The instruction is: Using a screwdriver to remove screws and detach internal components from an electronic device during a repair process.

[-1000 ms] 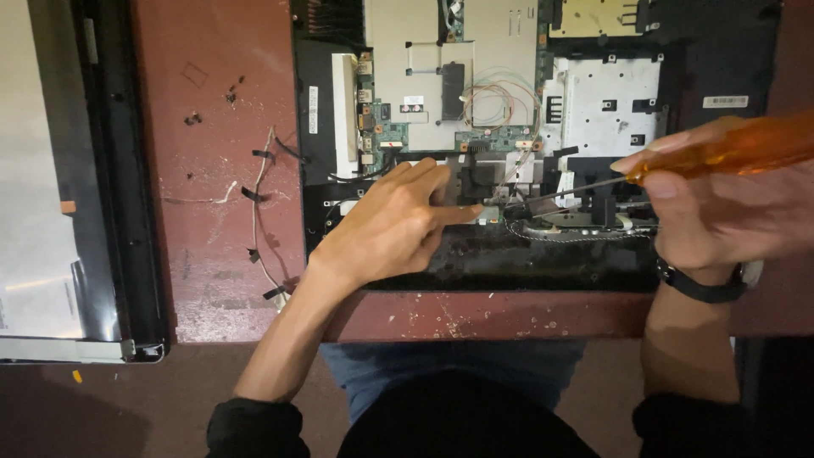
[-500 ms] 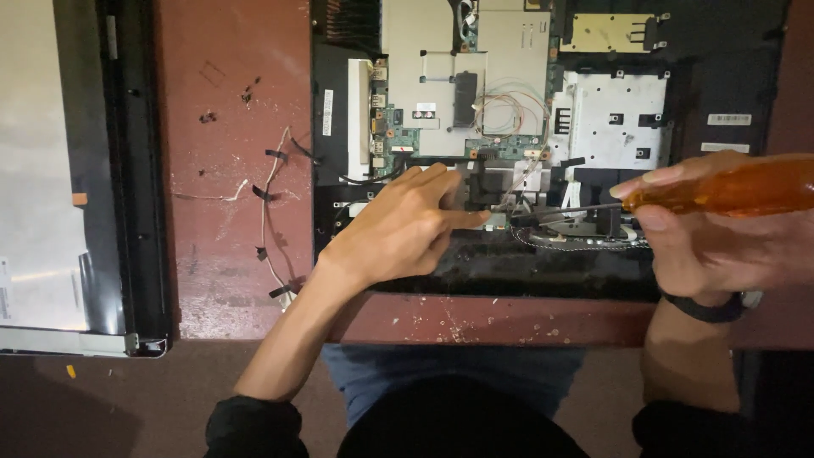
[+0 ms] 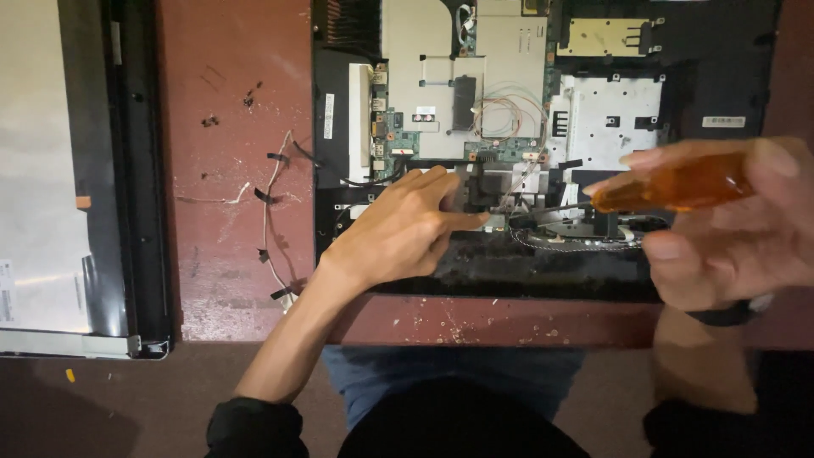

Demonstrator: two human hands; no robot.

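Note:
An opened laptop base (image 3: 543,263) lies on a red worn table, its green circuit board (image 3: 424,140) and metal shields bare. My left hand (image 3: 403,233) rests on the lower middle of the base, with the index finger pressing on a small part beside the board. My right hand (image 3: 729,225) grips an orange-handled screwdriver (image 3: 670,188), whose thin shaft points left to a spot just right of my left fingertip. A dark watch band sits on my right wrist.
A detached screen panel (image 3: 51,187) in a black frame lies at the table's left. A thin white cable (image 3: 270,216) with black tape tabs runs over the red table (image 3: 229,280) between panel and base. My lap shows below the table's front edge.
My right hand with the screwdriver has lifted a little and come nearer the camera, looking larger. My left hand keeps its place on the base.

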